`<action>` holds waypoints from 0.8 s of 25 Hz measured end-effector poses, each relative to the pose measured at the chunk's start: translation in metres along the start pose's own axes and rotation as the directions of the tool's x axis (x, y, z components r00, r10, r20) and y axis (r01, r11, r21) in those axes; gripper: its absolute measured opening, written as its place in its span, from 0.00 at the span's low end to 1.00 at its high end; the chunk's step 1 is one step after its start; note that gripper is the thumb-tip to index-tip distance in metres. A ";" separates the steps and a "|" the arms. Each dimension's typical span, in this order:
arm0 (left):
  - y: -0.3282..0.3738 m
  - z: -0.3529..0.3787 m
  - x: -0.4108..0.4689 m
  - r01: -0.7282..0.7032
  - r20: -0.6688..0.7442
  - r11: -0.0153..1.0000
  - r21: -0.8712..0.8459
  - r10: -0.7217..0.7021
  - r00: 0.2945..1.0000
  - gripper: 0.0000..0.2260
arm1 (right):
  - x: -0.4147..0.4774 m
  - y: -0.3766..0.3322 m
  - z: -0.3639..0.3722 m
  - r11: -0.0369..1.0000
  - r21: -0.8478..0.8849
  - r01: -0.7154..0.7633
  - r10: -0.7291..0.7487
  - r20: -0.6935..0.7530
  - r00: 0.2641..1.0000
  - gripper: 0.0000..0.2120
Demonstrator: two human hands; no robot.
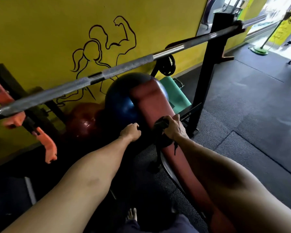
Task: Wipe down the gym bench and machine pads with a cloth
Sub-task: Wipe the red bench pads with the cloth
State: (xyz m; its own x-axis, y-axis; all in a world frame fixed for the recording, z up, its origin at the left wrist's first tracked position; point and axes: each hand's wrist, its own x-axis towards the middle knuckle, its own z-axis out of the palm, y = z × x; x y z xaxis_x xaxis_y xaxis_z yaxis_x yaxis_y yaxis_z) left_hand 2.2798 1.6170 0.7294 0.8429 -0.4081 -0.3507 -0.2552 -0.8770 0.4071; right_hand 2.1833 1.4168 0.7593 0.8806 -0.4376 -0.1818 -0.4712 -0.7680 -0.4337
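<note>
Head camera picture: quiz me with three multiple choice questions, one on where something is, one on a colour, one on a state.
1. Where does the barbell lie?
A. On the floor
B. On the rack, above the bench
C. Leaning on the wall

2. What colour is the ball behind the bench's far end?
A. Blue
B. White
C. Pink

3. What state is the cloth in?
A. Hanging from the barbell
B. Loose on the floor
C. Gripped by the right hand on the bench

Answers: B, it spans the rack over the bench; A, it shows dark blue; C, fingers curl around it.
</note>
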 end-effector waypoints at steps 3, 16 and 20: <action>-0.002 0.006 0.022 0.062 0.002 0.998 -0.025 -0.062 0.998 0.20 | 0.043 -0.003 0.000 0.999 -0.004 0.045 -0.044 0.008 0.999 0.27; 0.036 0.014 0.152 0.268 -0.220 0.952 -0.149 -0.296 0.929 0.20 | 0.244 0.012 0.007 0.928 0.052 0.368 -0.370 0.031 0.928 0.25; 0.026 0.014 0.225 0.224 -0.415 0.954 -0.197 -0.288 0.863 0.26 | 0.309 0.004 0.030 0.878 0.124 0.463 -0.435 -0.199 0.878 0.22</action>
State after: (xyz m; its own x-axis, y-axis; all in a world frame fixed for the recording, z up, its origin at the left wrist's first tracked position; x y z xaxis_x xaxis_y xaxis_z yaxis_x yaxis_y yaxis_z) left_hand 2.4555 1.4984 0.6492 0.9975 0.0062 -0.0697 0.0387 -0.8785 0.4762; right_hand 2.4553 1.2918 0.6748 0.9682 -0.1433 0.2048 0.0003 -0.8186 -0.5744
